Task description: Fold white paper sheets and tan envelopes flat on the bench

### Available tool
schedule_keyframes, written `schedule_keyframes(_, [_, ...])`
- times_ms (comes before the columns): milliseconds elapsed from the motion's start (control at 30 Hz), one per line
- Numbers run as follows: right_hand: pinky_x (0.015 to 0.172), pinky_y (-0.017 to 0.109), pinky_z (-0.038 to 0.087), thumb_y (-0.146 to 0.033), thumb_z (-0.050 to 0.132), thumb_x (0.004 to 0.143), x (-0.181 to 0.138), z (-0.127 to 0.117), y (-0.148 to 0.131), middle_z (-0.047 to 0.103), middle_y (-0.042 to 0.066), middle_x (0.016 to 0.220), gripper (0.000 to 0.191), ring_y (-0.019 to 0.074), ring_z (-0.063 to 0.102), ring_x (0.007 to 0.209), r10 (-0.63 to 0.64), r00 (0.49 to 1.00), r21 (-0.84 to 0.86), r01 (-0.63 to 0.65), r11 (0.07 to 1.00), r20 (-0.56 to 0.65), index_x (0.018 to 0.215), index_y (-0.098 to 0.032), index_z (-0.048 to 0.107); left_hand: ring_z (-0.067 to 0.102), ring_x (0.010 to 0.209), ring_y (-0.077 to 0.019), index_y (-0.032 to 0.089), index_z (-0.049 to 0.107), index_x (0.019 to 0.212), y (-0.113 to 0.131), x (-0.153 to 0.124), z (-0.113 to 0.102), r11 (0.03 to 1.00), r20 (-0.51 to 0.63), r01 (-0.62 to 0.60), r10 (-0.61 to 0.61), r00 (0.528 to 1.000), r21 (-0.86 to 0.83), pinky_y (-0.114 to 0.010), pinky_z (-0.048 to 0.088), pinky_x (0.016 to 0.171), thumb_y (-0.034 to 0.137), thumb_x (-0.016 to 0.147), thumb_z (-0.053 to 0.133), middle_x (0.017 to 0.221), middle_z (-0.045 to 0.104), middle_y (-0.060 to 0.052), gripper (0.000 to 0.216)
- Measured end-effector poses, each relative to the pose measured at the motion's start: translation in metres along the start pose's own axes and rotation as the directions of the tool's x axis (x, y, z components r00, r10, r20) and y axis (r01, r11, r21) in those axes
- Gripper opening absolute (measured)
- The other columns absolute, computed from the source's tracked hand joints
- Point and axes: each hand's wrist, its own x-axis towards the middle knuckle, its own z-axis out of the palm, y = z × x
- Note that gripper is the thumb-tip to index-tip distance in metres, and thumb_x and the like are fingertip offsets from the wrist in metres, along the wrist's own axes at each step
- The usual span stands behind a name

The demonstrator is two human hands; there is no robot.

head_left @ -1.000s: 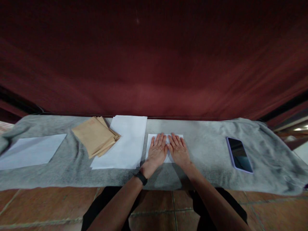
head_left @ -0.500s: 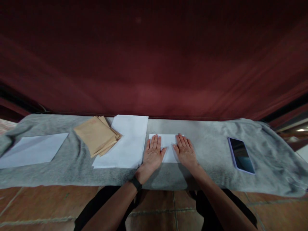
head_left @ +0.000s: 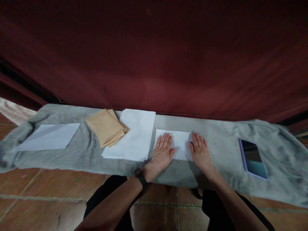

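A small white sheet of paper [head_left: 181, 144], seemingly folded, lies flat on the grey cloth in front of me. My left hand [head_left: 163, 150] rests palm down on its left part, fingers stretched out and thumb apart. Over its right edge lies my right hand [head_left: 199, 151], also flat with the fingers extended. Both palms cover part of the paper. Just left of my left hand is a stack of larger white sheets [head_left: 137, 134], with several brown paper envelopes [head_left: 106, 126] overlapping its left side.
A grey cloth [head_left: 221, 144] covers the long narrow surface. At the far left lies another white sheet [head_left: 50, 137]. A phone in a lilac case [head_left: 253, 158] is on the right. Behind rises a dark red surface [head_left: 154, 64]; a tiled floor [head_left: 55, 186] shows below.
My hands have spread a little farther apart on the paper, baring more of its middle. The whole view has shifted and tilted slightly; the other things keep their places on the cloth.
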Motion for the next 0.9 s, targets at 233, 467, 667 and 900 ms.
schedule_keyframes(233, [0.123, 0.048, 0.027, -0.037, 0.025, 0.106, -0.001, -0.004, -0.022, 0.032, 0.008, 0.163, 0.056, 0.0204, 0.028, 0.15, -0.31, 0.936, 0.228, 0.269, 0.936, 0.165, 0.16, -0.021, 0.021, 0.027, 0.151, -0.0245, 0.006, 0.039, 0.148, 0.018, -0.019, -0.001, 0.946, 0.002, -0.295, 0.298, 0.955, -0.134, -0.043, 0.019, 0.126, 0.058, 0.099, 0.04, 0.158, 0.038, -0.019, 0.071])
schedule_keyframes(467, [0.124, 0.047, 0.026, -0.037, 0.024, 0.107, -0.001, -0.012, -0.017, 0.029, 0.007, 0.164, 0.054, 0.0193, 0.026, 0.151, -0.35, 0.904, 0.195, 0.307, 0.931, 0.246, 0.158, -0.02, 0.027, 0.035, 0.148, -0.0268, 0.003, 0.04, 0.148, 0.028, -0.031, -0.006, 0.909, 0.056, -0.383, 0.397, 0.916, -0.163, -0.041, 0.019, 0.125, 0.071, 0.094, 0.038, 0.153, 0.045, -0.022, 0.086])
schedule_keyframes(667, [0.123, 0.049, 0.026, -0.036, 0.023, 0.107, 0.004, -0.016, -0.015, 0.03, 0.007, 0.163, 0.053, 0.0202, 0.028, 0.151, -0.35, 0.901, 0.217, 0.299, 0.929, 0.257, 0.158, -0.022, 0.028, 0.029, 0.15, -0.0252, 0.004, 0.034, 0.151, 0.035, -0.038, -0.01, 0.889, 0.077, -0.424, 0.442, 0.894, -0.175, -0.039, 0.018, 0.125, 0.069, 0.094, 0.041, 0.156, 0.042, -0.02, 0.087])
schedule_keyframes(900, [0.125, 0.048, 0.026, -0.037, 0.028, 0.106, 0.01, -0.025, -0.031, 0.04, 0.004, 0.159, 0.05, 0.0193, 0.034, 0.148, -0.476, 0.822, 0.37, 0.355, 0.858, 0.314, 0.152, -0.024, 0.041, 0.031, 0.149, -0.0285, 0.002, 0.036, 0.149, 0.039, -0.04, -0.007, 0.87, 0.054, -0.421, 0.448, 0.892, -0.256, -0.042, 0.024, 0.124, 0.066, 0.088, 0.058, 0.155, 0.042, -0.022, 0.091])
